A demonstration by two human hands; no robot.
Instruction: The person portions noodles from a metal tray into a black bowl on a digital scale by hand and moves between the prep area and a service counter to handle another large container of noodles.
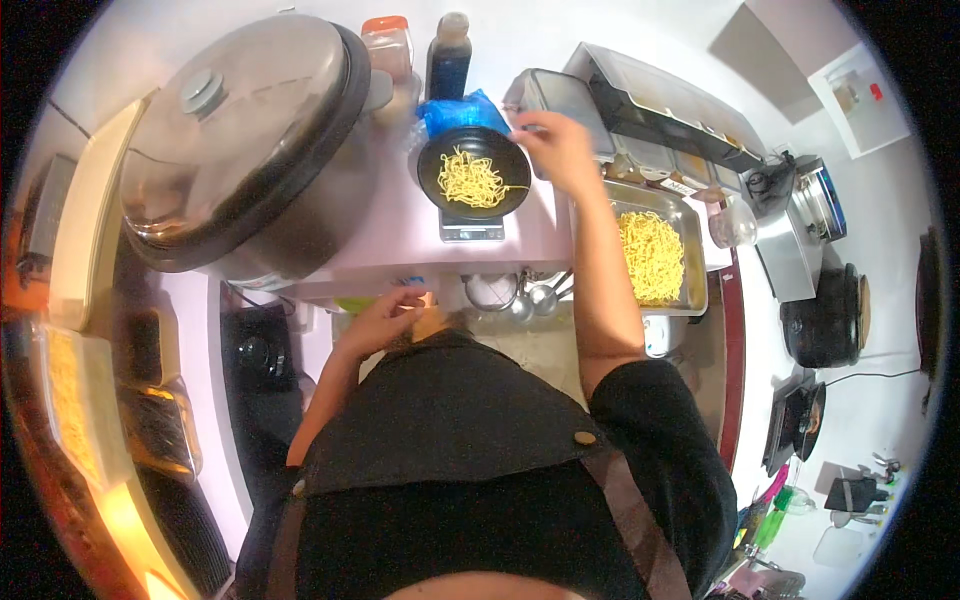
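A black bowl [435,187] rests on a small digital kitchen scale [471,230]. Inside lies a small heap of yellow noodles [472,180], one strand reaching toward the right rim. My right hand [559,150] is at the bowl's upper right rim, thumb and fingers bent; whether it touches the rim or pinches anything is unclear. Under my right forearm, partly covered, is a steel tray [696,277] with a larger mass of yellow noodles [651,259]. My left hand [382,319] hovers below the counter's front edge, fingers loosely curled, with nothing visible in it.
A large lidded cooker [247,142] fills the counter's left side. Behind the bowl are a blue plastic bag [465,112], a dark bottle [450,64] and an orange-lidded jar [388,49]. Lidded containers [566,105] stand at the back right. Ladles [544,296] hang below the counter edge.
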